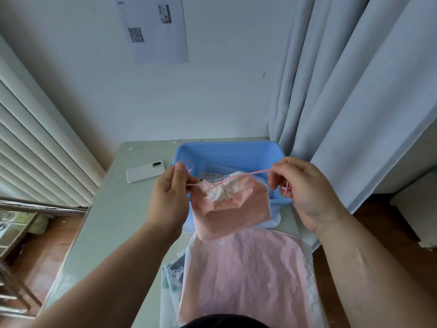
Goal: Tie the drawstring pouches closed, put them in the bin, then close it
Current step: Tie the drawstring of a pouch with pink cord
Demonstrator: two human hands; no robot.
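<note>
- Left hand [172,188] and right hand [305,185]: each grip pinches a cord [250,173] end, and the cord is stretched taut between them.
- Pouch [231,211] has its mouth cinched and hangs over the open bin [224,150], far centre. No knot is visible yet.
- Second pouch [243,275] lies flat on the near table [113,209], probably still to tie. Binning and closing remain.

White phone [145,172] lies flat on pale table [113,209], far left part, camera end toward right. On far wall [224,91] hangs paper sheet [153,29] with QR code and small photo, tilted a little. Pale curtain [354,91] falls in folds at right, down behind table's far right corner. White ribbed panel [35,150] at left. Metal rail [42,207] under it, and brown wooden floor [28,252] near left.
</note>
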